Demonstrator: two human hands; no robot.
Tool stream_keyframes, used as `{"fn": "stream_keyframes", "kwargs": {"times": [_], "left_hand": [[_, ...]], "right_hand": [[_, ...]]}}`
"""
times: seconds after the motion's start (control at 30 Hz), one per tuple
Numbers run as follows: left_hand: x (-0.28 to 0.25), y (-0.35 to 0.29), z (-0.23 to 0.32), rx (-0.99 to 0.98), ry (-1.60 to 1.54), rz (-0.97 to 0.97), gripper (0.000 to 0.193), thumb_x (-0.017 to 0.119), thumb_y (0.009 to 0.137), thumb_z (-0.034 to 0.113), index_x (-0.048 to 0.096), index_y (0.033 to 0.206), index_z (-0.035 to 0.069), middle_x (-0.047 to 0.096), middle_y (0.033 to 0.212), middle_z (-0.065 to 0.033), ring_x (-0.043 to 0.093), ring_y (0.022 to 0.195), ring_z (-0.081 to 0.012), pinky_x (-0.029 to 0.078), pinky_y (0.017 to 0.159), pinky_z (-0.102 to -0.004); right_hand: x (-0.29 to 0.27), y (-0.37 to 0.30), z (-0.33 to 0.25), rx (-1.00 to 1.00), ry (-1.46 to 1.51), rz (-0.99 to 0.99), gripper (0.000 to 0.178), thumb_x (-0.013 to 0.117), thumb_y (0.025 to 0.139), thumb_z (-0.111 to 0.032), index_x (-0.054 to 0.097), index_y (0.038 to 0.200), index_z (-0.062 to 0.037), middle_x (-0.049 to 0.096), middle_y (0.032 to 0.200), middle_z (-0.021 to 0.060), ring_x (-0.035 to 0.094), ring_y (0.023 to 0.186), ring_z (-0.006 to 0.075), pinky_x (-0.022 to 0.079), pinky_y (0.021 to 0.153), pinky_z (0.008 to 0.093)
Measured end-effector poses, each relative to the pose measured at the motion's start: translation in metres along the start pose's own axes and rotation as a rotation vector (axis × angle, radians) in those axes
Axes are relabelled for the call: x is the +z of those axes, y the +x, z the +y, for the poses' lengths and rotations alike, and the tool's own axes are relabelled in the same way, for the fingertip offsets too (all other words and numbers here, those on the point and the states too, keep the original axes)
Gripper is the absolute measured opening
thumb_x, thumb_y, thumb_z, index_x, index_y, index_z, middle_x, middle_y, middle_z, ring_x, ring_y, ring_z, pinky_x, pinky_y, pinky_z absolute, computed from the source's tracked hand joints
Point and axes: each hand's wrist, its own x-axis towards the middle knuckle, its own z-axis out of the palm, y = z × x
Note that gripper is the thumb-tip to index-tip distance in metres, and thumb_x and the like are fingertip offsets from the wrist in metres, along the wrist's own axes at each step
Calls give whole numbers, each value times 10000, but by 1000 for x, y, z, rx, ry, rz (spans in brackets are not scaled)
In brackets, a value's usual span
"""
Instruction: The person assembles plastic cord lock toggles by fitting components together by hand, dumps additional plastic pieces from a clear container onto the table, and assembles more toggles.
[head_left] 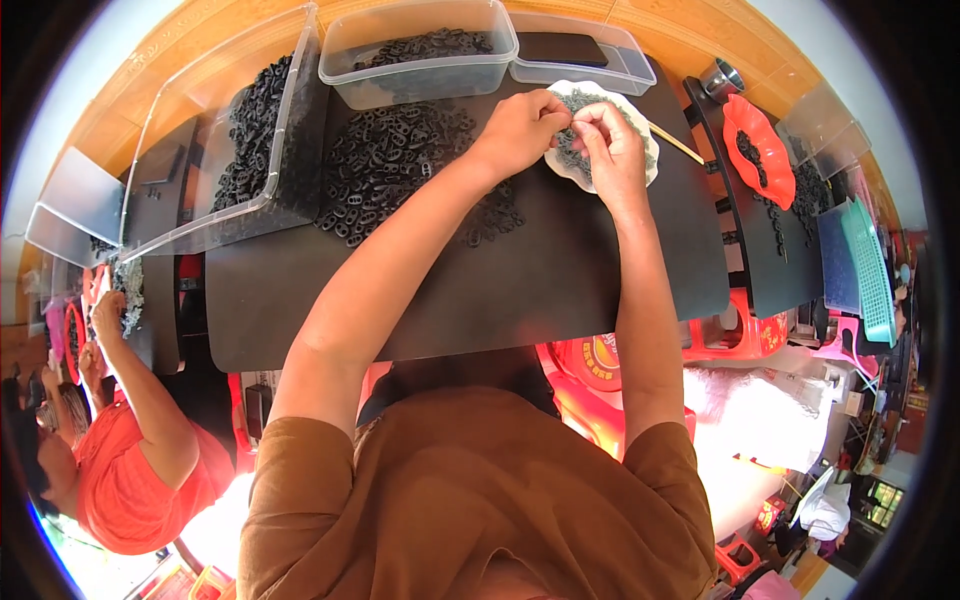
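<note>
Brown shirt point(470, 500) nearest. Both hands, left hand point(520, 130) and right hand point(612, 150), are pinching small dark pieces point(580, 100) over white plate point(570, 170) at twelve o'clock; joining step; next needs steady fingertip alignment.

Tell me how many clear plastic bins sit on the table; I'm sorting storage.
3: a large clear bin at the left holding black pieces, a second bin at top centre, and a shallower third bin right of it. More may be hidden beyond the picture's edges.

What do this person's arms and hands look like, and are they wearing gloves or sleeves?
No gloves: the left hand and right hand are bare, with no rings, watch or bands visible. Both forearms are uncovered. The only clothing is a brown short-sleeved shirt, its sleeves ending above the elbows.
</note>
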Motion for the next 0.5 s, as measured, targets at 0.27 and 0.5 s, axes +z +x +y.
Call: {"fn": "stream_keyframes", "kwargs": {"times": [0.27,0.5], "left_hand": [[24,0,-14,-162,-841,-56,150,525,958,199,582,990,65,584,871,9,535,764,-53,469,685,-207],[37,3,0,-159,-957,95,141,530,940,171,586,903,47,561,774,-9,526,665,-75,474,603,-206]], "right_hand": [[-7,4,3,-15,84,6,26,566,877,-24,570,852,-28,586,733,6,559,644,74,453,574,231],[-13,6,9,119,294,-43,36,555,905,-65,570,885,-40,581,770,0,549,682,68,451,609,217]]}}
